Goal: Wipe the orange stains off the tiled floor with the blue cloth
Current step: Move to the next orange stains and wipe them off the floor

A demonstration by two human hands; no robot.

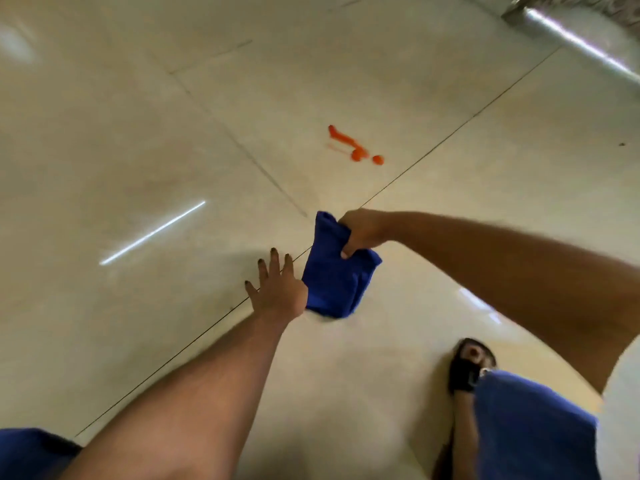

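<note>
Blue cloth [334,275], one, folded; long axis runs from upper left to lower right, lower end at or just above the tiled floor [138,140], contact unclear. Right hand [360,232] closed around its upper edge, fingers curled into the fabric. Left hand [277,289] flat, fingers spread, holding nothing, its edge against the cloth's left side. Orange stains [355,147]: one streak plus two round blobs, on the tile beyond the cloth, well apart from it. One sandalled foot [469,365] lower right, partly hidden by a blue garment. Frame motion-blurred.
</note>
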